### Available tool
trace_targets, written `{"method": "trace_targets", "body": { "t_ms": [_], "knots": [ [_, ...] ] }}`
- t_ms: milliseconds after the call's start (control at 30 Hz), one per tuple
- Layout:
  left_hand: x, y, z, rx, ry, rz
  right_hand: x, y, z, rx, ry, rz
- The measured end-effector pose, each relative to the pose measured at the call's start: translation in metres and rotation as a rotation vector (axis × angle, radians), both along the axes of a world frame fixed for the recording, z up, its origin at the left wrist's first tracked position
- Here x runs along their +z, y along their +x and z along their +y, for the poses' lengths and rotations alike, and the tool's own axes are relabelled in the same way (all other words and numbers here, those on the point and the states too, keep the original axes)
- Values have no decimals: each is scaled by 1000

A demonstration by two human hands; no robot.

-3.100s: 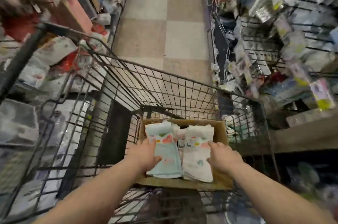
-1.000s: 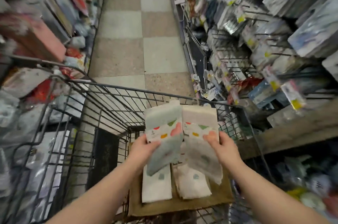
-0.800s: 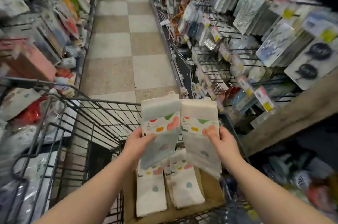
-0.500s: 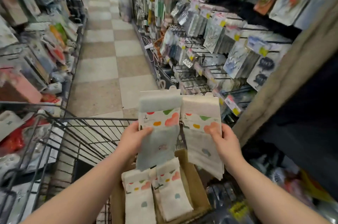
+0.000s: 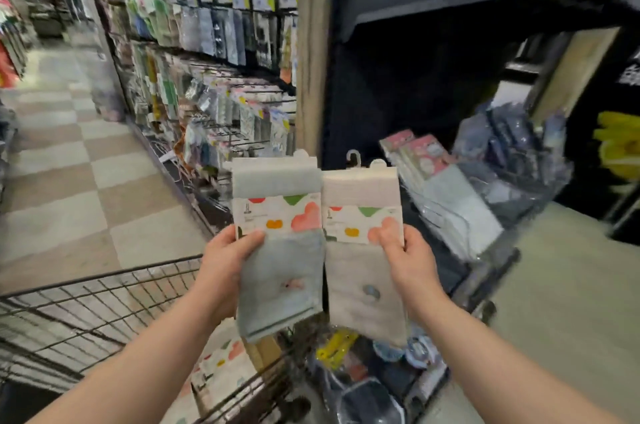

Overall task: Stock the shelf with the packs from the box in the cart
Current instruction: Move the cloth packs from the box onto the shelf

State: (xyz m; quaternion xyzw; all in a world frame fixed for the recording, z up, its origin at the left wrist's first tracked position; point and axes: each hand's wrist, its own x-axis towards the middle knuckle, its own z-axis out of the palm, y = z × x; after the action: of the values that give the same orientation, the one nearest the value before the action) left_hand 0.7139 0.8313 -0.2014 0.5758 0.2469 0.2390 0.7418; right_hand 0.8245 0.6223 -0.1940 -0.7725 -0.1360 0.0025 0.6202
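**Entry: two towel packs in hand, facing the shelf**

You held one pack per hand; your left hand (image 5: 227,262) had fingers and thumb clamped on the blue-grey pack (image 5: 278,243) at its 9 o'clock edge, thumb lying over the printed band; your right hand (image 5: 407,262) was closed the same way on the cream pack (image 5: 363,250) at its 3 o'clock edge; the two packs hung side by side, edges touching or nearly so.

Handling, judged: folded cloth under a card sleeve; light, soft, lower halves drooping slightly; not fragile, not slippery; the card band was the stiffest part and the sensible place to pinch; each pack carried a hanger hook (image 5: 353,158) at 12 o'clock, usable for a peg.

More packs (image 5: 221,361) lay at 6 o'clock in the box (image 5: 265,352), inside the cart (image 5: 104,288); the shelf (image 5: 561,285) lay at 2 o'clock, with similar bagged goods (image 5: 446,195) leaning there; neither pack was yet placed.
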Motion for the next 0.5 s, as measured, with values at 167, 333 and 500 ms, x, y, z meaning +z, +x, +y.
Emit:
{"method": "trace_targets", "body": {
  "t_ms": [167, 333, 500],
  "knots": [
    [20, 14, -105, -154, 31, -53, 27, -19, -115, -142, 2, -36],
    [40, 26, -195, -271, 38, -129, 51, -37, -214, -293, 13, -41],
    [54, 45, -258, -382, 54, -149, 63, -45, -287, -417, 69, -40]
  ]
}}
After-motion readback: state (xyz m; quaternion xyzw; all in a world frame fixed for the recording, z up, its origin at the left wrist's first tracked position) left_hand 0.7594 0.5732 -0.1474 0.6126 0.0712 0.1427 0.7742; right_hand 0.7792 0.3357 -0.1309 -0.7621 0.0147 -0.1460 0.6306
